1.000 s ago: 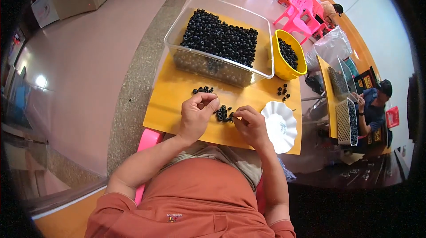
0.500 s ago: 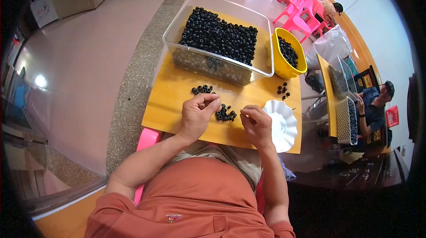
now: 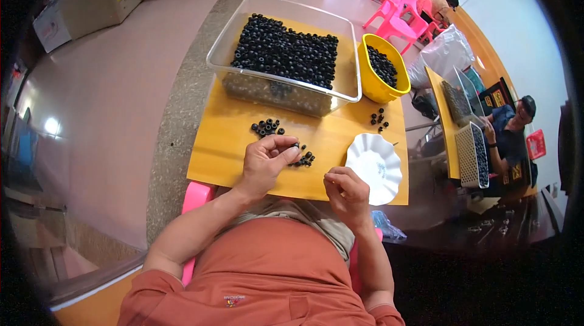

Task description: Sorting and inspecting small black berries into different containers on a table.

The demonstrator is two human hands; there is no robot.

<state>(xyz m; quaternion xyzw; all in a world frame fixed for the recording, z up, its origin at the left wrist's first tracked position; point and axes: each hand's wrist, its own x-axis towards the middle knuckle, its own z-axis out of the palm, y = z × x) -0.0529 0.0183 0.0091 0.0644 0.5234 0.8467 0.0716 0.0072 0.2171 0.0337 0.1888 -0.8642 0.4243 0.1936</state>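
Observation:
Over the yellow table (image 3: 225, 162), my left hand (image 3: 264, 162) pinches a small black bead (image 3: 295, 146) between thumb and fingertips. Just beyond and under those fingertips lies a loose group of black beads (image 3: 306, 160). A second small pile of black beads (image 3: 267, 126), with holes visible in some, sits farther out. My right hand (image 3: 348, 195) is closed in a pinch near the table's front edge. Whatever its fingertips hold is too small to make out. Beside it stands a white scalloped dish (image 3: 359, 165) with tiny bits in its middle.
A big clear plastic bin (image 3: 243, 86) of black beads stands at the back of the table. To its right is a yellow tub (image 3: 370, 86) with more, and several loose beads (image 3: 380, 120) lie before it. Another person (image 3: 508, 125) works at a table on the right.
A black bead now shows in my left fingertips. My right hand has drawn a little nearer to me, and the group of beads beneath the left hand looks smaller. The view has shifted slightly.

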